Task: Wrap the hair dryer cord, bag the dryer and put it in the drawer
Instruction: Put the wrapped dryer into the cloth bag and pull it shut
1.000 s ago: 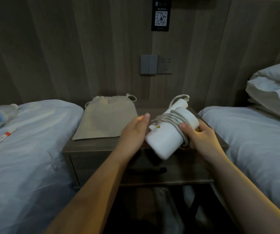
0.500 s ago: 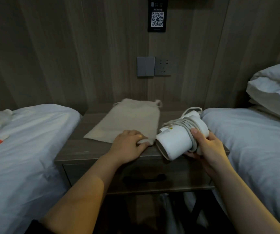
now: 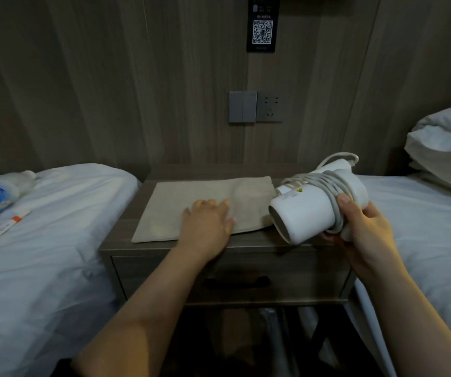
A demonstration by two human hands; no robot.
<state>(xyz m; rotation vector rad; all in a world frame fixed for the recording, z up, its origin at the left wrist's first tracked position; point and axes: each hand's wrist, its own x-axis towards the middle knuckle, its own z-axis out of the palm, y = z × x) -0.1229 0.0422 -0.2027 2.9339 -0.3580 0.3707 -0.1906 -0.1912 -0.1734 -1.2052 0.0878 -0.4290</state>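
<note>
1 head camera looks forward and down (closely) at the nightstand (image 3: 159, 276).

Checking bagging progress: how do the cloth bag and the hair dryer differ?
The cloth bag lies flat on the nightstand under the left hand; the hair dryer is gripped by the right hand. The bag is beige; the dryer is white, wound with its cord. Both are outside the closed drawer.

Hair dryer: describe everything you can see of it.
The hair dryer is white and plastic-looking, with a short round barrel whose open end faces the camera, tilted down-left. A yellow warning sticker sits on top. Its pale cord is wound in several turns around the rear half, one loop sticking up behind. The right hand grips it from the back, thumb on the coils, at the right end of the nightstand; whether it touches the top is unclear.
</note>
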